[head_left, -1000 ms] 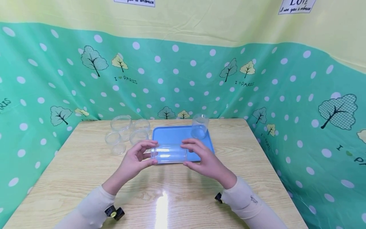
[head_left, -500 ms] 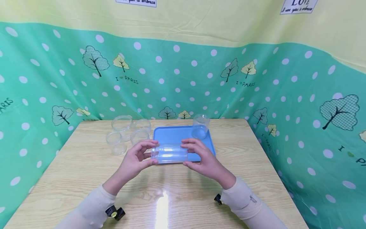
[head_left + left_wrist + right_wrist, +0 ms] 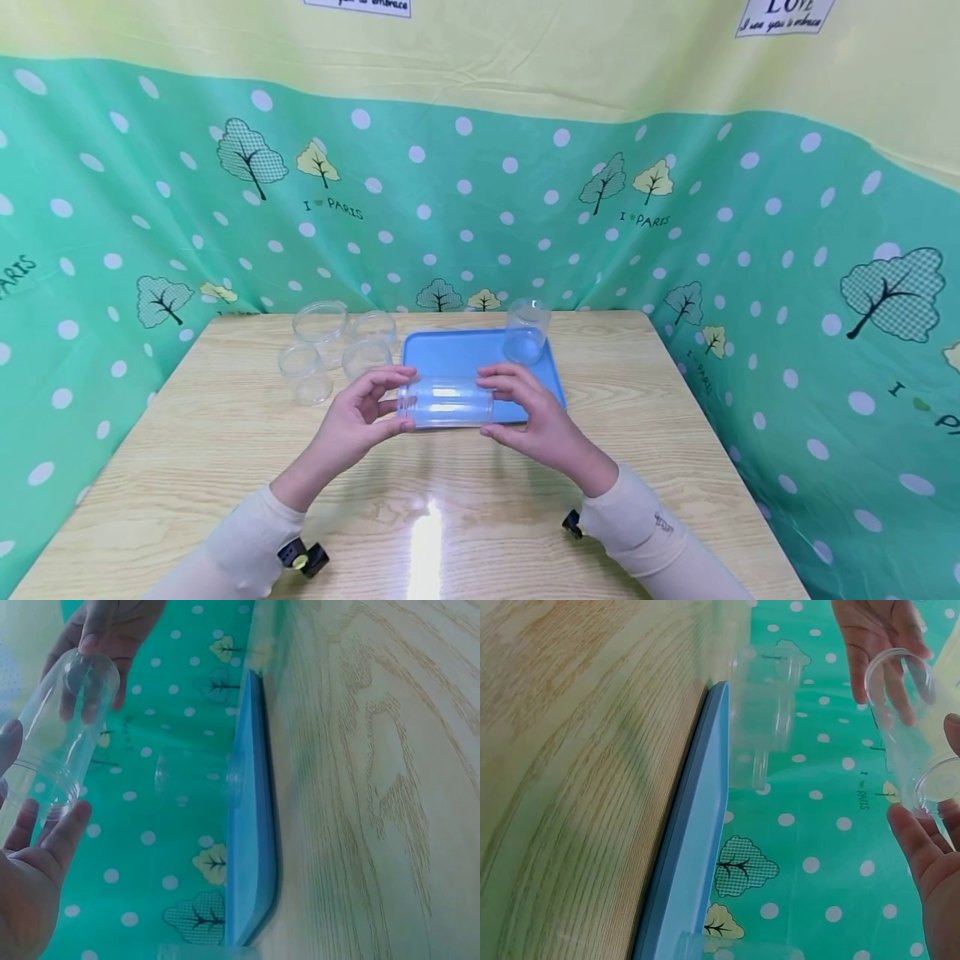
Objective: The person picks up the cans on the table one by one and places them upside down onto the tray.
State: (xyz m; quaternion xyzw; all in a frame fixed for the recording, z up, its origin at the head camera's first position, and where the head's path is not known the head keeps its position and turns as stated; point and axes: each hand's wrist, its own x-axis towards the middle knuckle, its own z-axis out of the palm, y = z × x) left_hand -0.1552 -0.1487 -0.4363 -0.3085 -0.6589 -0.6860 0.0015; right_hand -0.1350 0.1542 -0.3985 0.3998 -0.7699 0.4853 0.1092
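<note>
A clear plastic jar (image 3: pixel 450 403) lies sideways in the air between both hands, over the front part of the blue tray (image 3: pixel 442 348). My left hand (image 3: pixel 366 410) grips its threaded mouth end, thumb below and fingers above in the head view. At the base end, my right hand (image 3: pixel 536 419) holds it with thumb and fingers. The left wrist view shows the jar (image 3: pixel 64 731) see-through, with nothing visible inside it. Another clear jar (image 3: pixel 526 332) stands upright at the tray's back right corner.
Several clear jars of differing sizes stand left of the tray, among them a wide one (image 3: pixel 320 323) and a narrow one (image 3: pixel 304 377). A green and yellow printed curtain (image 3: pixel 465 200) encloses the wooden table (image 3: pixel 637 392) at the back and sides.
</note>
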